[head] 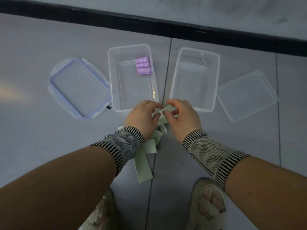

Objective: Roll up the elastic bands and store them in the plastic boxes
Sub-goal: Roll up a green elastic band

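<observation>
Left hand [142, 117] and right hand [180, 116] both pinch a pale green elastic band [144, 165] (end between fingertips) at six o'clock of the boxes; three purple rolls [143, 67] sit in the left box [132, 77], at its one o'clock corner.

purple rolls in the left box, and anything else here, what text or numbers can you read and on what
"10" on each of the three purple rolled bands in the far right corner of the left plastic box; a small mark after each number is too blurred to read.
No readable text on the green bands, lids or right plastic box.
</observation>
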Demonstrator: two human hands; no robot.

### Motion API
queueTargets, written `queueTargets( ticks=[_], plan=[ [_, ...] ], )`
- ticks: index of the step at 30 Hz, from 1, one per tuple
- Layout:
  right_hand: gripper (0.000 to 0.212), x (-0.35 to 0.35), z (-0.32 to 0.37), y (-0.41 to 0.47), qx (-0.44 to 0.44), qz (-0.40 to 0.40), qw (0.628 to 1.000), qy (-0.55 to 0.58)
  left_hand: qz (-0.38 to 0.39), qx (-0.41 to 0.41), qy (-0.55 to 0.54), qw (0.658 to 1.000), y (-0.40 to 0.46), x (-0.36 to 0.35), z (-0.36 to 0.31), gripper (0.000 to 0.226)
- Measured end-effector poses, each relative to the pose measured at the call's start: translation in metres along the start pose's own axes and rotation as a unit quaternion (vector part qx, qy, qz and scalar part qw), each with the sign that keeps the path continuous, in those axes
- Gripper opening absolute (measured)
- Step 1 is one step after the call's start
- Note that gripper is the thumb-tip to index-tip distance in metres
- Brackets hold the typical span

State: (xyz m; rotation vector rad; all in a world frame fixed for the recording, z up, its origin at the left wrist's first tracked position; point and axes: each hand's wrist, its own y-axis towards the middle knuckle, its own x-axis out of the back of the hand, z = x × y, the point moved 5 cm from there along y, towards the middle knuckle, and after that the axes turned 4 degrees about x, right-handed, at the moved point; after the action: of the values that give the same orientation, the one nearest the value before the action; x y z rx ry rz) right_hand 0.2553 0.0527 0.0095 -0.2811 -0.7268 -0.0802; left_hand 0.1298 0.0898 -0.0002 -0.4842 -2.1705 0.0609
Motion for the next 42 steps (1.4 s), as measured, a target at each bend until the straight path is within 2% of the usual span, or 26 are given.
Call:
queueTargets(
  ticks=[5, 7, 14, 17, 20, 25, 29, 32, 35, 39, 42],
  plan=[
    [0.024, 0.0, -0.02, -0.029, -0.021, 0.001, 0.999, -0.027, 0.078, 0.039, 0.123, 0.989, -0.027, -0.019, 0.015, 0.042],
    [0.022, 0.005, -0.023, -0.04, -0.038, -0.024, 0.999, -0.014, 0.075, 0.068, 0.146, 0.984, -0.033, -0.018, 0.02, 0.047],
    [0.02, -0.026, -0.031, -0.064, -0.074, 0.029, 0.997, -0.003, 0.06, 0.148, 0.138, 0.978, -0.044, -0.031, 0.03, 0.05],
    [0.021, -0.044, -0.036, -0.055, -0.065, 0.07, 0.995, -0.04, 0.068, 0.181, 0.152, 0.969, -0.039, -0.036, 0.047, 0.038],
    [0.026, -0.056, -0.038, -0.054, -0.049, 0.099, 0.992, -0.062, 0.062, 0.174, 0.163, 0.969, -0.046, -0.042, 0.053, 0.026],
    [0.033, -0.065, -0.045, -0.06, -0.054, 0.122, 0.988, -0.073, 0.046, 0.164, 0.131, 0.977, -0.055, -0.046, 0.059, 0.039],
    [0.039, -0.065, -0.047, -0.058, -0.055, 0.151, 0.984, -0.083, 0.058, 0.173, 0.166, 0.969, -0.047, -0.047, 0.061, 0.033],
    [0.044, -0.064, -0.044, -0.056, -0.04, 0.168, 0.978, -0.112, 0.051, 0.188, 0.132, 0.972, -0.044, -0.043, 0.058, 0.03],
    [0.04, -0.057, -0.041, -0.057, -0.045, 0.146, 0.983, -0.104, 0.039, 0.203, 0.051, 0.977, -0.047, -0.037, 0.052, 0.023],
    [0.032, -0.027, -0.028, -0.064, -0.059, 0.096, 0.99, -0.081, 0.078, 0.22, -0.037, 0.972, -0.058, -0.022, 0.041, 0.006],
    [0.02, 0.009, -0.007, -0.072, -0.06, 0.059, 0.996, -0.031, 0.114, 0.223, -0.09, 0.964, -0.066, 0.004, 0.022, 0.011]
  ],
)
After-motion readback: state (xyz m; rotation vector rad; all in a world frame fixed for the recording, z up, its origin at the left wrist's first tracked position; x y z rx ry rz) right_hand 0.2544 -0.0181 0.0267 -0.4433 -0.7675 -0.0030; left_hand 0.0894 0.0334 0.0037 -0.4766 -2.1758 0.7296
